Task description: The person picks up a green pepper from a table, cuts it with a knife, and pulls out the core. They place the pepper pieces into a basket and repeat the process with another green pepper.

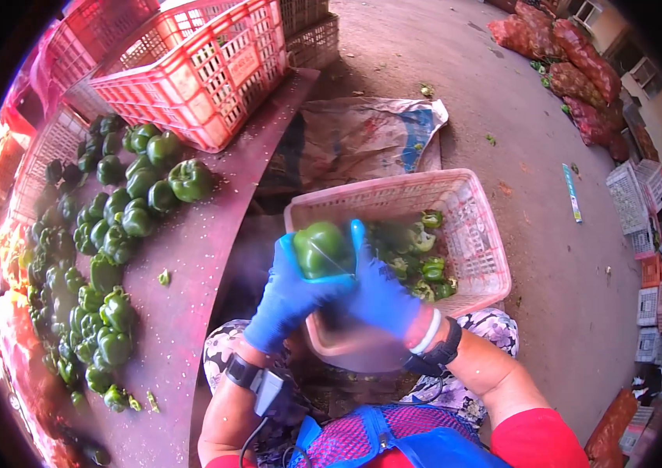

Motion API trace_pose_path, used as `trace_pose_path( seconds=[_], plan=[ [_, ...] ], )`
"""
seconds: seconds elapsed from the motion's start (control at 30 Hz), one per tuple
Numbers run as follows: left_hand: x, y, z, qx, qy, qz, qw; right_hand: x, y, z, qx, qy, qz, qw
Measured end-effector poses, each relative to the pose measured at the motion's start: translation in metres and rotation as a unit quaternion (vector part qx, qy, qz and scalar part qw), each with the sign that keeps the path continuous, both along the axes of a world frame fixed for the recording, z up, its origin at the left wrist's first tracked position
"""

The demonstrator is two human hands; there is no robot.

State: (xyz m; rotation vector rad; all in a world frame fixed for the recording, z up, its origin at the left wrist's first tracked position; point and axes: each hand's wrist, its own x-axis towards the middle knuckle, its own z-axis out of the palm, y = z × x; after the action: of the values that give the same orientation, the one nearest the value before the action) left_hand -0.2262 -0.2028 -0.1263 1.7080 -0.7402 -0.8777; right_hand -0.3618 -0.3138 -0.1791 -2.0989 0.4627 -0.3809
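Both my hands wear blue gloves and hold one green bell pepper point(322, 249) upright between them, above the near left part of a pink plastic basket point(477, 234). My left hand point(282, 295) wraps the pepper's left side and underside. At its right side is my right hand point(378, 292), slightly blurred, with a finger pointing up beside the pepper. Inside the basket lie several green peppers and pepper pieces point(433, 270), partly hidden by my right hand. On the table point(190, 257) to the left rests a large pile of green peppers point(115, 347).
A red and white crate point(221, 78) stands at the table's far end. Beyond the basket, a flattened sack point(346, 140) lies on the ground. Filled red net sacks point(587, 58) and stacked crates point(629, 195) line the right side. Pepper scraps point(164, 278) dot the table.
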Motion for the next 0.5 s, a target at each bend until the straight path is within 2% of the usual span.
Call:
trace_pose_path(
  seconds=[0.07, 0.13, 0.17, 0.23, 0.27, 0.33, 0.37, 0.43, 0.5],
  plan=[
    [-0.007, -0.008, 0.004, 0.004, 0.015, -0.01, 1.0, -0.002, -0.002, -0.011, 0.014, 0.015, -0.016, 1.0],
    [-0.009, -0.012, 0.001, -0.015, 0.053, -0.01, 0.998, -0.005, -0.005, 0.004, 0.03, 0.039, -0.031, 0.998],
    [-0.006, -0.013, -0.001, -0.035, 0.12, -0.019, 0.992, -0.006, -0.009, 0.01, 0.026, 0.052, -0.03, 0.998],
    [0.002, -0.01, -0.006, -0.071, 0.253, -0.036, 0.964, -0.005, -0.015, -0.025, -0.004, 0.039, -0.031, 0.999],
    [0.0, -0.011, -0.009, -0.138, 0.297, 0.006, 0.945, -0.005, -0.018, -0.042, -0.02, 0.033, -0.032, 0.999],
    [0.008, -0.005, 0.019, -0.181, 0.329, -0.02, 0.927, -0.018, -0.023, -0.011, -0.016, 0.126, -0.052, 0.99],
    [0.013, -0.001, 0.013, -0.188, 0.295, 0.015, 0.937, -0.022, -0.024, -0.003, 0.012, 0.175, -0.068, 0.982],
    [0.023, 0.006, 0.005, -0.155, 0.245, 0.044, 0.956, -0.022, -0.031, -0.014, 0.042, 0.038, -0.046, 0.997],
    [0.018, 0.011, -0.001, -0.091, 0.208, 0.056, 0.972, -0.028, -0.033, 0.0, 0.171, 0.03, -0.043, 0.984]
  ],
)
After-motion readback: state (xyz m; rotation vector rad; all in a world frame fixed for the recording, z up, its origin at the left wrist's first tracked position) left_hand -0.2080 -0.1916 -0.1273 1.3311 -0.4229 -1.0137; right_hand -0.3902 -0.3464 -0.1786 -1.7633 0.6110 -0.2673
